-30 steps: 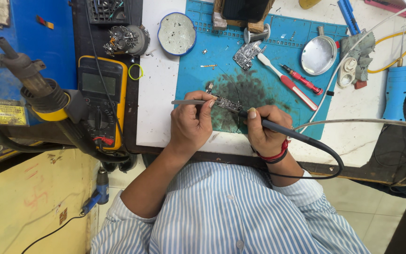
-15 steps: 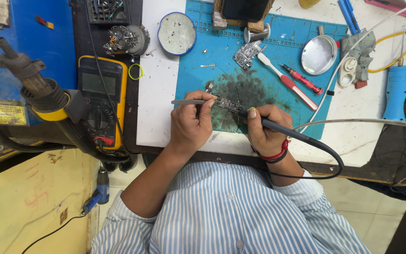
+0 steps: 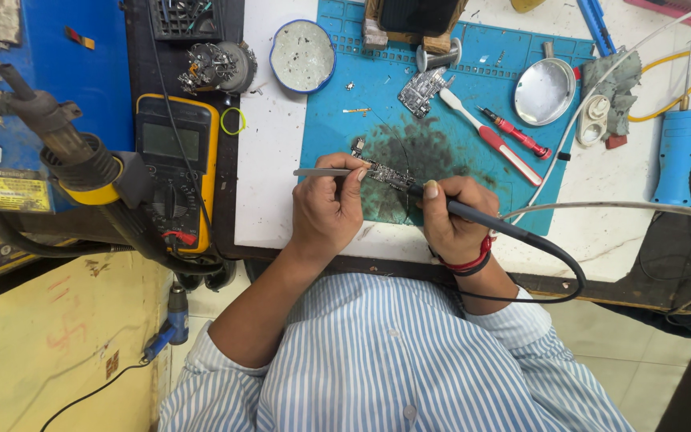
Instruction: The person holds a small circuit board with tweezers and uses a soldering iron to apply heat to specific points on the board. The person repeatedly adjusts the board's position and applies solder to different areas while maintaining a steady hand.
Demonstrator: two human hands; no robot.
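Both hands are closed in a working grip: the left hand (image 3: 325,212) pinches a pair of thin silver metal tweezers (image 3: 319,172) between thumb and forefinger, their long end sticking out to the left, and the right hand (image 3: 451,220) is clamped pen-fashion around a slim black soldering iron (image 3: 481,218) whose dark cable loops away to the right and back under the wrist. The tweezer end and the iron's tip meet over a small narrow green circuit board (image 3: 384,172), which lies on a soot-darkened patch of the blue silicone work mat (image 3: 337,128) just in front of the knuckles; whether either tip actually touches the board cannot be told. A red band sits on the right wrist, and both forearms come out of rolled blue-and-white striped sleeves. Farther back on the mat lie a second bare silvery circuit board (image 3: 421,90), a white-handled brush (image 3: 489,136) and a small red screwdriver (image 3: 513,132), the last two side by side and slanted. A shiny round metal dish (image 3: 544,90) rests at the mat's right edge, and a round blue-rimmed tin (image 3: 302,56) of grey residue stands on the white desk (image 3: 269,192) beside the mat's left corner. Left of the desk are a yellow-cased multimeter (image 3: 176,172) and a black hot-air gun nozzle (image 3: 65,152).
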